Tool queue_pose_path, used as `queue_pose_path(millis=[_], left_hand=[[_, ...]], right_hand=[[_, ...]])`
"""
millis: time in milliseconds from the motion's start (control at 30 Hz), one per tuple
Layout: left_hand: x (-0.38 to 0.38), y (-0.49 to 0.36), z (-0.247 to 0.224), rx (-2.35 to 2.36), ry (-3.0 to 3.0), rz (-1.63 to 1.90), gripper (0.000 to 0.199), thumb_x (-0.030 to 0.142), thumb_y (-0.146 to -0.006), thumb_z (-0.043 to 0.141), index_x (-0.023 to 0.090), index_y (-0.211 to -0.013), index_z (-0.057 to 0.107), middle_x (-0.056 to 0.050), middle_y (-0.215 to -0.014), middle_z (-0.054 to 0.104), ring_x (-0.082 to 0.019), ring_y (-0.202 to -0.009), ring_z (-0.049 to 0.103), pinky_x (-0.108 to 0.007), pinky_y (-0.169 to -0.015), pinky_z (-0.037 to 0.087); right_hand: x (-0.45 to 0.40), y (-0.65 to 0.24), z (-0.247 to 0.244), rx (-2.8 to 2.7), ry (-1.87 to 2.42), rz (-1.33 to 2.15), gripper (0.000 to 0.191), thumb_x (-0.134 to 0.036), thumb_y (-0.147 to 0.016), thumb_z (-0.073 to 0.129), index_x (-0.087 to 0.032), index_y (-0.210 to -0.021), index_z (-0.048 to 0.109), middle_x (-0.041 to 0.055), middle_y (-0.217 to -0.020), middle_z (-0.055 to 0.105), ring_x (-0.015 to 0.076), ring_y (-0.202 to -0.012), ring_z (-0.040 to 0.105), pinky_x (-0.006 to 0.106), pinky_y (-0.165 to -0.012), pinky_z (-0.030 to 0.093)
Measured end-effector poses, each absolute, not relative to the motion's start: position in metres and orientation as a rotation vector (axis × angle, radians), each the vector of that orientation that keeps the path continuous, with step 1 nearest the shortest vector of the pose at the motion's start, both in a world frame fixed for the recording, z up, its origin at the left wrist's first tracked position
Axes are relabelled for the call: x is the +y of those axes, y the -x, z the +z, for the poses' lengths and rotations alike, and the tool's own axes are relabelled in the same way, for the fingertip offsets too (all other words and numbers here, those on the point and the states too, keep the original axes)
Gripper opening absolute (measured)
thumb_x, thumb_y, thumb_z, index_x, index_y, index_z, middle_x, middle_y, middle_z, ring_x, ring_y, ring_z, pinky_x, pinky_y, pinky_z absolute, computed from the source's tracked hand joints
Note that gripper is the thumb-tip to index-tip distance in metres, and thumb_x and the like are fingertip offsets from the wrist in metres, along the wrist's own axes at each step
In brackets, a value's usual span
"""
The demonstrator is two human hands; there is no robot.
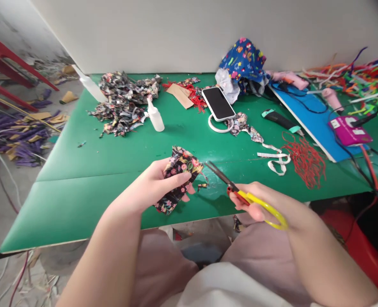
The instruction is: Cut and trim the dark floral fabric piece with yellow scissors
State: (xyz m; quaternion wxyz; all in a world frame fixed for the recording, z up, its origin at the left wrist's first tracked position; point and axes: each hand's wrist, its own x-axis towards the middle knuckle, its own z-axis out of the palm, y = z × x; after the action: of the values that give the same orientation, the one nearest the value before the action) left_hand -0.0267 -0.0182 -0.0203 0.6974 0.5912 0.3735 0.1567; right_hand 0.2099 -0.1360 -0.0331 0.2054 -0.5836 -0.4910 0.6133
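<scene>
My left hand [166, 181] is closed on a folded piece of black floral fabric [184, 164], thumb across its front. In my right hand [251, 200] is a pair of scissors with yellow handles [268, 209]; the dark blades point up and left toward the fabric, a small gap away from its right edge. The blades look closed or nearly so. A small fabric scrap [203, 186] shows just right of the cloth, by my left fingertips. The far side of the fabric is hidden.
On the green table [80, 183] are a heap of floral cloth pieces [125, 100], white squeeze bottles [156, 116], a phone [219, 103], a box cutter [280, 121], red strings [306, 160], a magenta box with cables [350, 131] and a blue board [307, 113]. A wall stands behind.
</scene>
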Motion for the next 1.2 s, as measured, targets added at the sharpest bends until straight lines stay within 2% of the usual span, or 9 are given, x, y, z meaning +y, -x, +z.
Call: queue_pose_path(millis=[167, 400, 533, 700, 800, 900, 1000, 1100, 1200], left_hand=[[-0.005, 0.035, -0.022, 0.779, -1.351, 0.251, 0.022, 0.033, -0.079, 0.056, 0.019, -0.095, 0.059, -0.003, -0.082, 0.069, -0.018, -0.066, 0.067, -0.025, -0.055, 0.054], [-0.004, 0.038, -0.025, 0.692, -1.542, 0.265, 0.065, 0.023, -0.070, 0.064, 0.028, -0.131, 0.043, -0.002, -0.091, 0.071, -0.020, -0.074, 0.067, -0.025, -0.058, 0.051], [0.001, 0.042, -0.030, 0.727, -1.615, 0.255, 0.078, 0.026, -0.066, 0.068, 0.028, -0.137, 0.035, 0.001, -0.076, 0.071, -0.019, -0.064, 0.067, -0.023, -0.051, 0.048], [0.005, 0.053, -0.025, 0.996, -1.857, 0.584, 0.065, 0.037, -0.068, 0.068, 0.026, -0.129, 0.048, -0.003, -0.089, 0.070, -0.018, -0.073, 0.064, -0.023, -0.061, 0.047], [-0.004, 0.056, -0.012, 1.201, -1.830, 0.987, 0.031, 0.042, -0.076, 0.058, 0.021, -0.096, 0.066, -0.004, -0.088, 0.067, -0.015, -0.077, 0.060, -0.021, -0.065, 0.045], [-0.017, 0.047, -0.008, 0.869, -1.659, 0.473, 0.041, 0.050, -0.083, 0.045, 0.017, -0.069, 0.065, -0.002, -0.065, 0.063, -0.012, -0.059, 0.056, -0.019, -0.052, 0.043], [-0.026, 0.028, -0.024, 0.850, -1.451, 0.176, 0.044, 0.056, -0.079, 0.048, 0.016, -0.075, 0.064, -0.004, -0.066, 0.064, -0.013, -0.057, 0.057, -0.020, -0.047, 0.043], [-0.026, 0.010, -0.045, 0.986, -1.248, 0.424, 0.040, 0.053, -0.074, 0.058, 0.015, -0.087, 0.065, -0.005, -0.074, 0.066, -0.015, -0.064, 0.061, -0.022, -0.051, 0.047], [-0.024, -0.002, -0.057, 0.912, -1.022, 0.784, 0.032, 0.037, -0.070, 0.069, 0.018, -0.096, 0.067, -0.005, -0.093, 0.069, -0.015, -0.086, 0.063, -0.022, -0.070, 0.050]], right_hand=[[-0.134, -0.207, -0.040, -1.243, 1.564, 1.564, 0.052, -0.069, -0.062, 0.056, -0.018, -0.067, 0.047, -0.0040, -0.055, 0.044, 0.0086, -0.049, 0.043, 0.029, -0.060, 0.047], [-0.082, -0.168, -0.046, -1.151, 1.627, 1.135, 0.033, -0.039, -0.066, 0.068, -0.019, -0.065, 0.041, 0.0056, -0.093, 0.062, 0.0122, -0.066, 0.057, 0.026, -0.056, 0.046], [-0.066, -0.152, -0.049, -1.199, 1.536, 1.197, 0.032, -0.031, -0.064, 0.069, -0.020, -0.067, 0.040, -0.0017, -0.072, 0.056, 0.0139, -0.070, 0.058, 0.020, -0.048, 0.039], [-0.056, -0.149, -0.054, -1.094, 1.496, 1.125, 0.033, -0.025, -0.061, 0.070, -0.020, -0.067, 0.038, -0.0055, -0.067, 0.052, 0.0069, -0.055, 0.050, 0.019, -0.046, 0.035], [-0.050, -0.152, -0.057, -0.935, 1.442, 1.077, 0.034, -0.024, -0.061, 0.070, -0.020, -0.066, 0.037, -0.0083, -0.059, 0.047, 0.0035, -0.044, 0.042, 0.018, -0.041, 0.030], [-0.045, -0.155, -0.060, -0.802, 1.353, 1.048, 0.033, -0.022, -0.062, 0.069, -0.020, -0.066, 0.037, -0.0102, -0.052, 0.044, 0.0025, -0.038, 0.038, 0.017, -0.039, 0.029], [-0.044, -0.157, -0.060, -0.738, 1.283, 1.041, 0.034, -0.022, -0.062, 0.069, -0.020, -0.067, 0.036, -0.0107, -0.051, 0.045, 0.0021, -0.036, 0.037, 0.017, -0.038, 0.029], [-0.045, -0.157, -0.060, -0.739, 1.230, 1.058, 0.032, -0.022, -0.064, 0.068, -0.020, -0.068, 0.036, -0.0102, -0.053, 0.049, 0.0018, -0.035, 0.037, 0.017, -0.039, 0.030], [-0.047, -0.153, -0.058, -0.753, 1.223, 1.095, 0.032, -0.023, -0.064, 0.069, -0.020, -0.068, 0.038, -0.0097, -0.055, 0.049, 0.0019, -0.036, 0.038, 0.017, -0.039, 0.031]])
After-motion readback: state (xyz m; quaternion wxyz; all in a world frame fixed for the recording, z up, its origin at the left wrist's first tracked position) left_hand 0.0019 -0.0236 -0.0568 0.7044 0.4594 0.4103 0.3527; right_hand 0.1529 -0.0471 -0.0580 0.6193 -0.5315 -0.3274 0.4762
